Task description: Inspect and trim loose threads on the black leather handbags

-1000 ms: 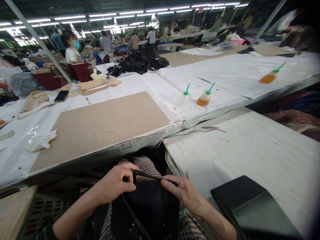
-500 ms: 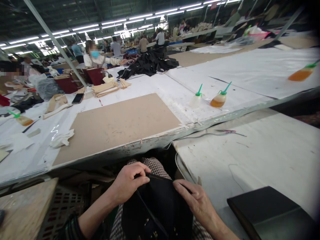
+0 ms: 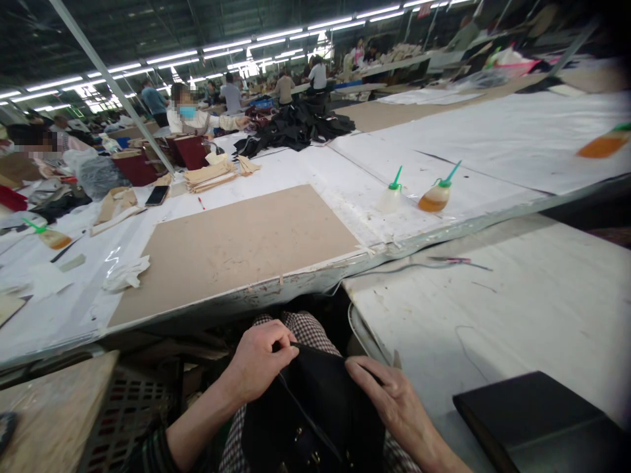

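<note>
A black bag [image 3: 315, 414] with a thin strap and small metal fittings rests on my lap, over checked trousers. My left hand [image 3: 259, 361] is curled, pinching the bag's top edge at its left corner. My right hand [image 3: 389, 401] lies on the bag's right side, fingers bent over the top edge and gripping it. Both hands sit below the front edge of the long white work table [image 3: 296, 282].
A brown cardboard sheet [image 3: 236, 243] lies on the table ahead. Two green-capped glue bottles [image 3: 434, 194] stand to its right. A black flat case [image 3: 537, 420] lies at the lower right on a white side table. Crumpled white cloth [image 3: 125, 276] lies left. Other people work at the far end.
The view has shifted, moving the scene right and slightly down. My hands have stayed on the bag's top edge; the tan inner strip seen a second ago is hidden now.
</note>
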`<state>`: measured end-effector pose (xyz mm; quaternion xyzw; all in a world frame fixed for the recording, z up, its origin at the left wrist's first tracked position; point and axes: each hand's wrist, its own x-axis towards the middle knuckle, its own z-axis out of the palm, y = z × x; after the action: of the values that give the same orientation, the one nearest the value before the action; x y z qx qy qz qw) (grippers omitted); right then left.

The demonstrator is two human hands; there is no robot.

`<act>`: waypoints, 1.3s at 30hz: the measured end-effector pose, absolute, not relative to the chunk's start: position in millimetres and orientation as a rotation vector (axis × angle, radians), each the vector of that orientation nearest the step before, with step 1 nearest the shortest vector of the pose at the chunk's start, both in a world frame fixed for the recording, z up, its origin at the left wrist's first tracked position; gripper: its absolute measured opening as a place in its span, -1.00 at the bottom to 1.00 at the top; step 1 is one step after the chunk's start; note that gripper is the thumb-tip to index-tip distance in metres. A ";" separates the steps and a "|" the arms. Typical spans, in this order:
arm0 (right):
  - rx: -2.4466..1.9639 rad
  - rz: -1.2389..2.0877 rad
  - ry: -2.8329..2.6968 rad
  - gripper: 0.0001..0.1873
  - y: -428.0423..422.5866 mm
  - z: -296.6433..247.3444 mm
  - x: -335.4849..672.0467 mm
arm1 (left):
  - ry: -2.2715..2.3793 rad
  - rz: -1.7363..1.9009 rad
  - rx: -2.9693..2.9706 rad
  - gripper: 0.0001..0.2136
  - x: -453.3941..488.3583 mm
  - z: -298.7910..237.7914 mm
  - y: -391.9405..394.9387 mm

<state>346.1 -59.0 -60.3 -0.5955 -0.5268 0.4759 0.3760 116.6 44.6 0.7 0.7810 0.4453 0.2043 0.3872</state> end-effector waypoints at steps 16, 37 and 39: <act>-1.454 1.102 -2.181 -0.62 1.3 -13.4 345.4 | 1.101 0.537 1.997 -0.79 117.0 -2.9 43.5; -1.517 0.790 -2.229 -0.77 3.6 -17.4 296.8 | 1.330 0.567 1.923 -0.84 83.8 8.9 32.4; -1.513 0.796 -2.220 -0.78 2.1 -16.6 297.0 | 1.333 0.591 1.929 -0.80 84.0 6.7 30.9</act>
<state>297.0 2.1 -16.6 -0.5322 -0.7809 0.2801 0.1688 84.0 30.9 6.7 0.7461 0.5155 0.2288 0.3540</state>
